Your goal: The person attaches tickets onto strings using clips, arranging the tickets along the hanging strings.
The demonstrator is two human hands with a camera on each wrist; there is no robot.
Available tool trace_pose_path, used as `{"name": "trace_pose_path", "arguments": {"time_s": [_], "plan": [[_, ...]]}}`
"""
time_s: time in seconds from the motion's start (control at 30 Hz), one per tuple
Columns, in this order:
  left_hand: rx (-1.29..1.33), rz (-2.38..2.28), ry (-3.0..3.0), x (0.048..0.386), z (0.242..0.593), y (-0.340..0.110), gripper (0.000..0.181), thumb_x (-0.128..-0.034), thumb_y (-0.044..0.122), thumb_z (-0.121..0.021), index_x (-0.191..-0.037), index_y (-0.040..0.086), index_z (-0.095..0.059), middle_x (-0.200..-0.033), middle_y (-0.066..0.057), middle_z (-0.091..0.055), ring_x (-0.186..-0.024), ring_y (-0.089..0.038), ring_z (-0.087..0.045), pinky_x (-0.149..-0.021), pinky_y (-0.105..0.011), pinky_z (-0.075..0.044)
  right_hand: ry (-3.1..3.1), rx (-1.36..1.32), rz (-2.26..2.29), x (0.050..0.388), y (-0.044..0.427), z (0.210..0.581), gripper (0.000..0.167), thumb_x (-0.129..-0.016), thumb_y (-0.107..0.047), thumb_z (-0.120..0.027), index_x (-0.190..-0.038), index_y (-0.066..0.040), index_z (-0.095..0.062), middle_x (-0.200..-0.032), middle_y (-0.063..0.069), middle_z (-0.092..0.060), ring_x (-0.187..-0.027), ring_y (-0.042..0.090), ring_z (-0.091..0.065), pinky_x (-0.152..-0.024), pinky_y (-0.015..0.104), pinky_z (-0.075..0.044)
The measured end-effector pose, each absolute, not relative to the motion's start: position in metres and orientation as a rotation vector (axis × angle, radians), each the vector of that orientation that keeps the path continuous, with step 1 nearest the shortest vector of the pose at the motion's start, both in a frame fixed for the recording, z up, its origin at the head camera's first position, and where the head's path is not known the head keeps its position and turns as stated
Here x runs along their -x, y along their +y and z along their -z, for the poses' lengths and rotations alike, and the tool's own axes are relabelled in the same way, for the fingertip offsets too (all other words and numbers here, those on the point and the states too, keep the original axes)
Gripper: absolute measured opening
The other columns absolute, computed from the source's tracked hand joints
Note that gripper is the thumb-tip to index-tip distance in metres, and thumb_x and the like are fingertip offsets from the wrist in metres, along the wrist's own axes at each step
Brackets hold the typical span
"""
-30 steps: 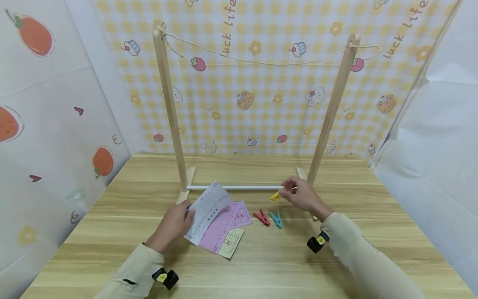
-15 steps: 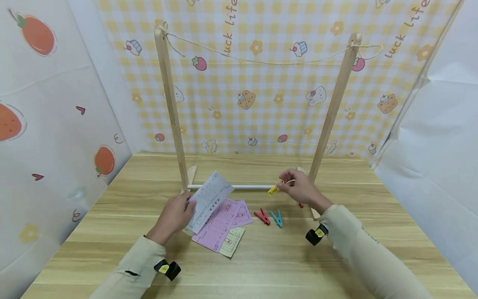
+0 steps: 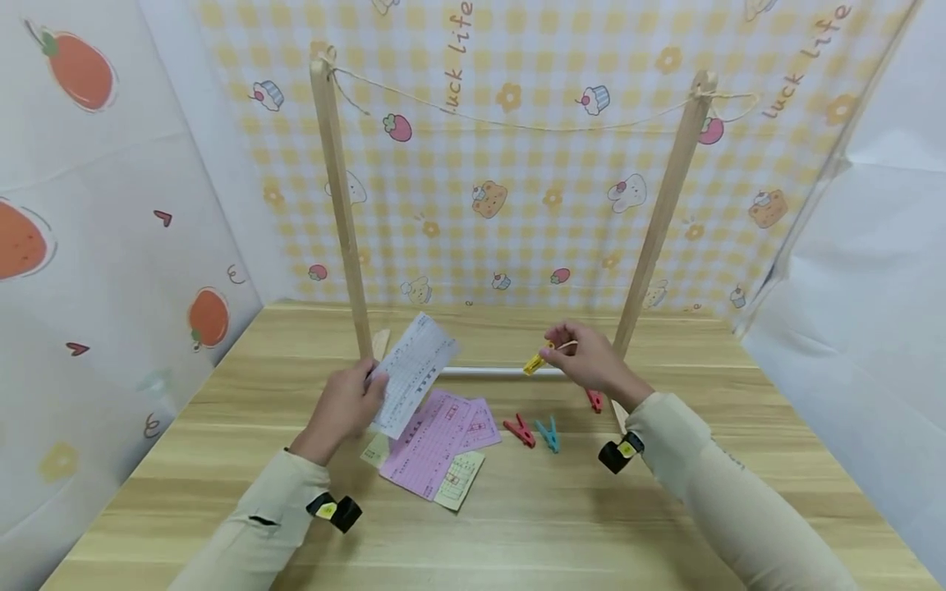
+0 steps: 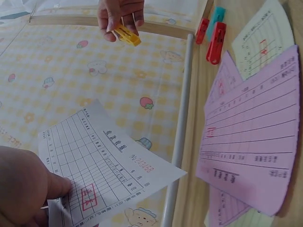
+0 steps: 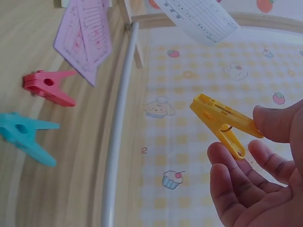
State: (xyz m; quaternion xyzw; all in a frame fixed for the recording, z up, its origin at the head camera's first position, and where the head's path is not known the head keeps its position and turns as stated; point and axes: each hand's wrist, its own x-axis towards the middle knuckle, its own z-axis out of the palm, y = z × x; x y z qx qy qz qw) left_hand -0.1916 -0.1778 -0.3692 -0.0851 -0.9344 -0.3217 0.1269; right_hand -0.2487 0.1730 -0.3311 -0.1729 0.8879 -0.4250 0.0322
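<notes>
My left hand (image 3: 347,402) pinches a white printed receipt slip (image 3: 415,373) by its edge, lifted above the table; in the left wrist view the slip (image 4: 113,165) shows a red stamp, with the thumb pressed on its face. A yellow clothespin (image 5: 220,123) is held by its legs between the thumb and fingers of my right hand (image 3: 591,361), near the white rod. Below the white slip lie pink slips (image 3: 429,447) and yellowish slips (image 3: 460,483), overlapping. To their right are a red clothespin (image 3: 521,431) and a blue clothespin (image 3: 548,433).
A wooden frame stands behind, with a left post (image 3: 343,205), a right post (image 3: 665,205) and a white rod (image 3: 495,372) low down. A sagging string (image 3: 517,125) joins the post tops. Another red clothespin (image 3: 594,400) lies beneath my right hand.
My left hand has raised the white slip upward and away from the pink slips, uncovering a yellowish slip. The right hand has moved up and slightly left with the yellow clothespin.
</notes>
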Motion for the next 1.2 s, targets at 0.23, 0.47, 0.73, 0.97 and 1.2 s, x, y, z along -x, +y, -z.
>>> {"name": "trace_pose_path", "arguments": {"time_s": [0.23, 0.47, 0.73, 0.97, 1.2], "plan": [[0.244, 0.978, -2.704, 0.197, 0.356, -0.176, 0.016, -0.0994, 0.010, -0.050, -0.099, -0.003, -0.059, -0.080, -0.013, -0.062, -0.064, -0.020, -0.056, -0.053, -0.031, -0.045, 2.750, 0.545, 1.297, 0.253, 0.168, 0.321, 0.027, -0.096, -0.020, -0.063, -0.116, -0.003, -0.057, -0.112, 0.014, -0.059, -0.103, 0.029, -0.062, -0.080, 0.038, -0.053], [0.238, 0.989, -2.671, 0.203, 0.347, -0.177, 0.017, -0.0994, 0.010, -0.050, -0.101, -0.004, -0.059, -0.084, -0.017, -0.065, -0.067, -0.023, -0.060, -0.057, -0.035, -0.049, 2.734, 0.593, 1.331, 0.256, 0.161, 0.314, 0.025, -0.096, -0.019, -0.063, -0.115, -0.004, -0.057, -0.109, 0.013, -0.059, -0.100, 0.027, -0.063, -0.078, 0.037, -0.054], [0.231, 0.974, -2.624, 0.210, 0.335, -0.175, 0.018, -0.0993, 0.013, -0.051, -0.099, -0.003, -0.059, -0.082, -0.016, -0.063, -0.068, -0.027, -0.057, -0.058, -0.036, -0.046, 2.741, 0.621, 1.358, 0.259, 0.153, 0.300, 0.026, -0.095, -0.017, -0.064, -0.116, -0.002, -0.057, -0.110, 0.015, -0.059, -0.099, 0.027, -0.064, -0.078, 0.038, -0.054], [0.227, 0.966, -2.579, 0.215, 0.325, -0.176, 0.018, -0.0985, 0.012, -0.052, -0.101, -0.004, -0.060, -0.083, -0.019, -0.064, -0.068, -0.028, -0.059, -0.057, -0.038, -0.048, 2.748, 0.654, 1.381, 0.262, 0.146, 0.286, 0.025, -0.095, -0.015, -0.064, -0.114, -0.001, -0.057, -0.109, 0.015, -0.059, -0.097, 0.027, -0.064, -0.076, 0.036, -0.055], [0.221, 0.976, -2.562, 0.220, 0.316, -0.175, 0.022, -0.0998, 0.014, -0.051, -0.108, -0.005, -0.059, -0.085, -0.020, -0.064, -0.067, -0.027, -0.058, -0.054, -0.033, -0.046, 2.777, 0.664, 1.385, 0.264, 0.138, 0.273, 0.027, -0.094, -0.018, -0.065, -0.114, -0.002, -0.057, -0.110, 0.013, -0.059, -0.098, 0.025, -0.064, -0.077, 0.036, -0.054]]}}
